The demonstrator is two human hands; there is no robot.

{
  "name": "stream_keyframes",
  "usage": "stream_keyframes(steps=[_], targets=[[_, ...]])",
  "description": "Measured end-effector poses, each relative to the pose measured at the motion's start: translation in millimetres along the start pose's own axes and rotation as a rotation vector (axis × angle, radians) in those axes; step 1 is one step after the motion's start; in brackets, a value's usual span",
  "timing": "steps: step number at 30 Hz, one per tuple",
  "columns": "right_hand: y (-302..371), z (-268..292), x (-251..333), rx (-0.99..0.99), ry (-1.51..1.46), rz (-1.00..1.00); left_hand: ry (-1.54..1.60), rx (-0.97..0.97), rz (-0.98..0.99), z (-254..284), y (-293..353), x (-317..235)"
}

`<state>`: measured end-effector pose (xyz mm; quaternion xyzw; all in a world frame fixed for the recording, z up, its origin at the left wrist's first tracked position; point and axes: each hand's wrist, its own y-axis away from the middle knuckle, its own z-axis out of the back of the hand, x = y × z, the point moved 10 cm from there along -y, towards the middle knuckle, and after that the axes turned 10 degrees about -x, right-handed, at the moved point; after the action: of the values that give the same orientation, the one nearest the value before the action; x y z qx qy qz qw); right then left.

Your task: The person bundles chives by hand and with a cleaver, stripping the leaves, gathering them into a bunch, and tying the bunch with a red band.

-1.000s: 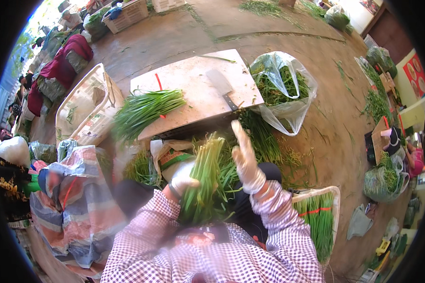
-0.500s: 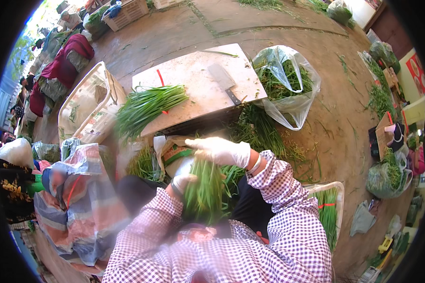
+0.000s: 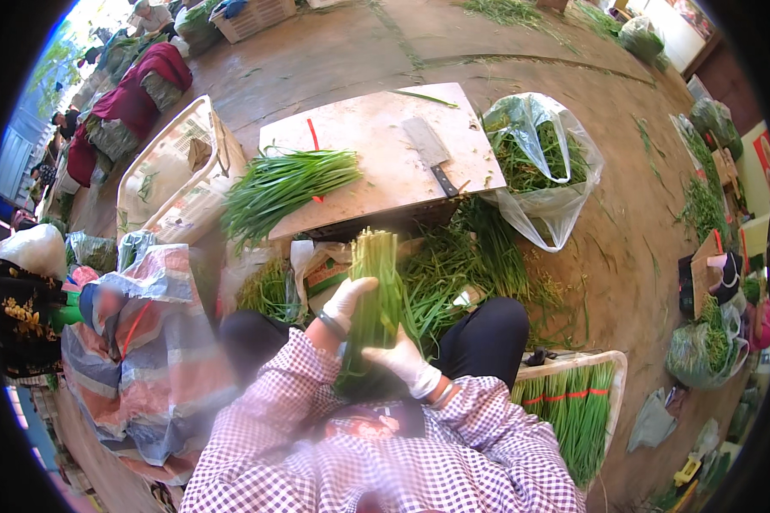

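A bunch of green chives (image 3: 375, 265) is held in front of me, its pale stem ends pointing away and its leaves hanging toward my lap. My left hand (image 3: 348, 306), in a white glove, closes around the bunch's left side below the stem ends. Lower down, my gloved right hand (image 3: 405, 363) grips the leafy part from the right. Beyond them stands a low board (image 3: 376, 128) with a loose heap of chives (image 3: 295, 184) at its left. A red tie (image 3: 311, 133) lies under that heap. The cleaver (image 3: 425, 145) rests flat on the board's right side.
Right of the board sits a clear plastic bag (image 3: 589, 184) of green trimmings. A white crate (image 3: 197, 214) stands at the left. By my right knee, another crate (image 3: 618, 376) holds red-banded chives. Loose greens (image 3: 453, 265) pile below the board. A striped sheet (image 3: 167, 359) is at my left.
My right hand has moved from the stem ends down to the leaves. The bunch is raised, with its stem ends now uncovered. The whole view has shifted slightly.
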<state>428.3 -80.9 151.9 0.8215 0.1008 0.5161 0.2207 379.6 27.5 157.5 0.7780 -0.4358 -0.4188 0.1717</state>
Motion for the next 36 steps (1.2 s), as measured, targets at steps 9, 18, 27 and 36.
stream_keyframes(steps=[9, 18, 27, 36], targets=[[-8.6, 5.8, 9.8, -0.021, 0.06, -0.082, -0.412, 0.117, -0.159, -49.2, -0.6, -19.1], [-37.9, 15.1, 55.6, 0.382, 0.475, -0.095, -0.458, 0.056, -0.166, -53.3, -35.3, -57.1], [-237.5, 126.9, 268.0, -0.551, 1.305, 0.797, -1.219, -0.377, -0.593, -85.9, -98.2, -150.2], [-336.0, 166.8, 221.5, -0.427, 1.385, 0.362, -1.66, -0.633, -0.667, -128.3, -152.6, -165.7]])
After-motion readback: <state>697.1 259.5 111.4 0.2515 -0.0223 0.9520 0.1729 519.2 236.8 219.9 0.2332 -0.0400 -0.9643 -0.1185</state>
